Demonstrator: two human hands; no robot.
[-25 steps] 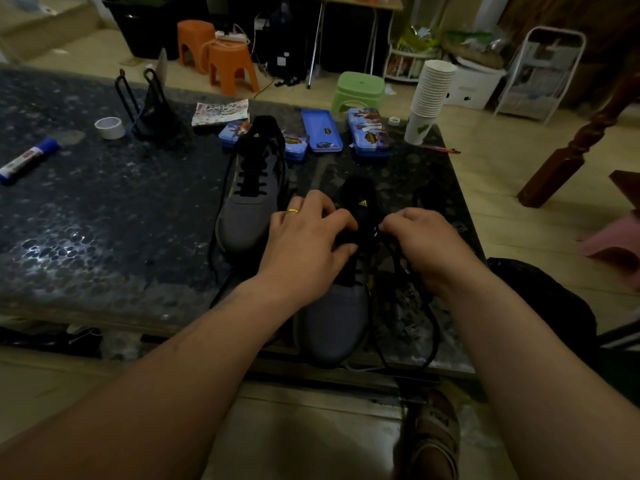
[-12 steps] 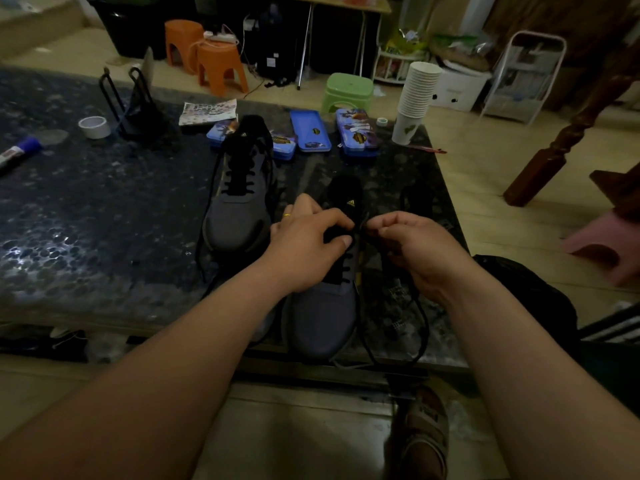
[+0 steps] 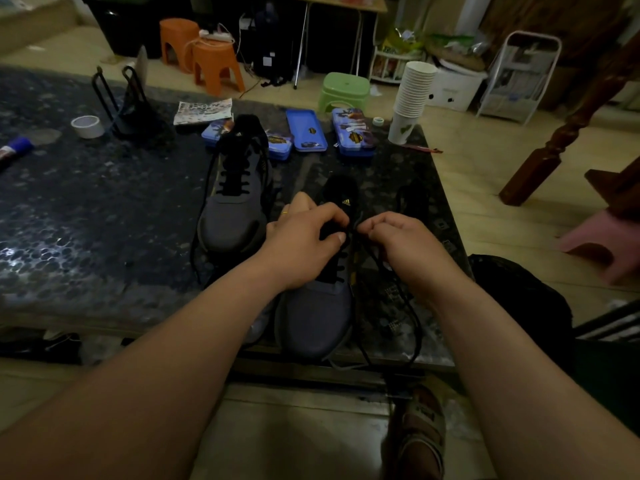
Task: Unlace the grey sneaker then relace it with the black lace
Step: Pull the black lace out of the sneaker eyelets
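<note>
On the dark table, close to its near edge, the grey sneaker lies toe toward the person, its toe just over the rim. The left hand lies over the lacing, fingers curled and gripping the sneaker by the tongue. The right hand, just beside it, is closed in a pinch on the black lace, whose slack loops down the sneaker's right side and over the table edge. The lower eyelets look threaded, so the work seems to be at the upper rows.

A pull toward the body could drag the sneaker off the edge, since only the left hand steadies it. The hanging loop could snag on the rim or on the sandalled foot below and jerk the lace out of the pinch. Black lace on a black tongue in dim light makes a missed or crossed eyelet likely.

Just left lies the other sneaker, laced, near enough for the left forearm to brush it. Farther back, well apart from the hands, are a wire stand, a cup stack, blue tins, a tape roll and a glue stick.
</note>
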